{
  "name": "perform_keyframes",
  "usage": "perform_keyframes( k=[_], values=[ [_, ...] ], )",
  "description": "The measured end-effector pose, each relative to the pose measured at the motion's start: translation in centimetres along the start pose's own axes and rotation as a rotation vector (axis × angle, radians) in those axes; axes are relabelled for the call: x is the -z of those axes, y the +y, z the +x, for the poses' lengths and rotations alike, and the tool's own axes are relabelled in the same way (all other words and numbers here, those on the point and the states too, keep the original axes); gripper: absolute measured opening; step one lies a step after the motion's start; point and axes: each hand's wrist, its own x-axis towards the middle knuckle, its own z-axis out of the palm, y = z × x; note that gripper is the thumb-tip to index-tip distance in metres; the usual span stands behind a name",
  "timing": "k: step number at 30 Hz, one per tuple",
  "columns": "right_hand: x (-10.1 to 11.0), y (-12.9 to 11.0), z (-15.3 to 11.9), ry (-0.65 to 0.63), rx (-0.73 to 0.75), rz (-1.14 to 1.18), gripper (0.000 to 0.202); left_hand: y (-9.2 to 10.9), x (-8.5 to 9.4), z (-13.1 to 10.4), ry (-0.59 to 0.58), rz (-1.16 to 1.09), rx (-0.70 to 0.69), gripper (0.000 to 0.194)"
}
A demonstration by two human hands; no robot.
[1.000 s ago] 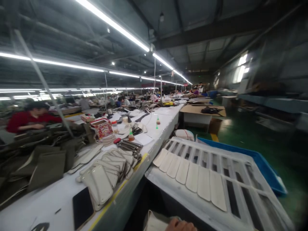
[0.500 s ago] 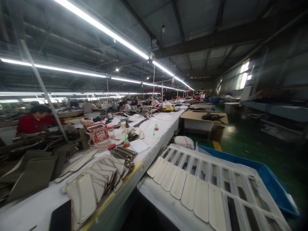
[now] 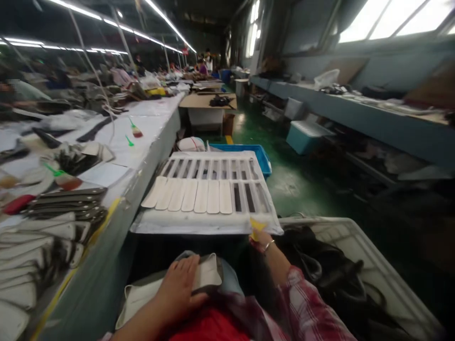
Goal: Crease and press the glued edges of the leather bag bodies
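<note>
My left hand [image 3: 179, 286] lies flat on a white leather piece [image 3: 208, 274] that rests on my lap over blue cloth. My right hand [image 3: 261, 238] reaches forward to the near right corner of a white slatted rack [image 3: 204, 225] and pinches a small yellow item [image 3: 256, 226], its fingers mostly hidden behind it. Several cream oblong leather pieces [image 3: 194, 195] lie side by side across the rack's slats.
A long white worktable [image 3: 142, 128] runs along the left with stacked leather pieces [image 3: 42, 237] and glue bottles [image 3: 64, 180]. A white crate [image 3: 377, 270] with dark material stands at right, a blue bin [image 3: 261, 158] behind the rack. Other people work far off.
The view has swung down and to the right. Both my hands have come into view, the left on the white piece in my lap, the right at the rack's corner.
</note>
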Motion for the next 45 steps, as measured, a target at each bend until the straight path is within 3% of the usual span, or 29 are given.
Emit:
perform_keyframes(
  k=[4, 8, 12, 16, 20, 22, 27, 31, 35, 39, 45],
  values=[
    [2.0, 2.0, -3.0, -0.068, 0.015, 0.12, 0.009, 1.1, 1.1, 0.5, -0.024, -0.011, -0.014, 0.088],
    [2.2, 2.8, -7.1, -0.331, 0.057, 0.075, 0.023, 1.4, 1.0, 1.0, 0.008, -0.037, -0.035, 0.09],
    [1.8, 2.0, -10.4, -0.543, 0.025, -0.289, 0.034, 1.3, 1.3, 1.2, 0.005, -0.065, -0.084, 0.087],
    [0.0, 0.3, -11.7, -0.613, -0.018, -0.763, 0.05, 0.9, 2.2, 1.0, -0.045, -0.13, -0.128, 0.093],
    [-2.3, -1.0, -11.6, -0.751, -0.014, -1.095, 0.044, -0.4, 3.2, 1.2, -0.147, -0.251, -0.162, 0.098],
    [-3.6, -1.5, -11.2, -0.789, 0.083, -1.2, 0.036, -1.3, 3.7, 2.0, -0.241, -0.345, -0.18, 0.099],
    [-7.3, -2.6, -10.3, -0.633, 0.509, -1.537, 0.028, -2.8, 4.5, 5.1, -0.481, -0.66, -0.276, 0.078],
    [-9.7, -2.4, -9.5, -0.428, 0.561, -1.671, 0.044, -3.7, 4.1, 7.0, -0.563, -0.895, -0.403, 0.069],
    [-10.6, -1.7, -8.7, -0.247, 0.666, -1.764, 0.052, -4.4, 3.0, 8.5, -0.629, -0.969, -0.435, 0.067],
    [-10.7, -1.3, -8.2, -0.217, 0.799, -1.76, 0.05, -4.8, 1.8, 9.7, -0.661, -1.006, -0.48, 0.07],
    [-12.0, -2.3, -7.9, -0.385, 0.784, -1.831, 0.052, -5.6, 0.2, 10.1, -0.719, -1.157, -0.517, 0.074]
  ],
)
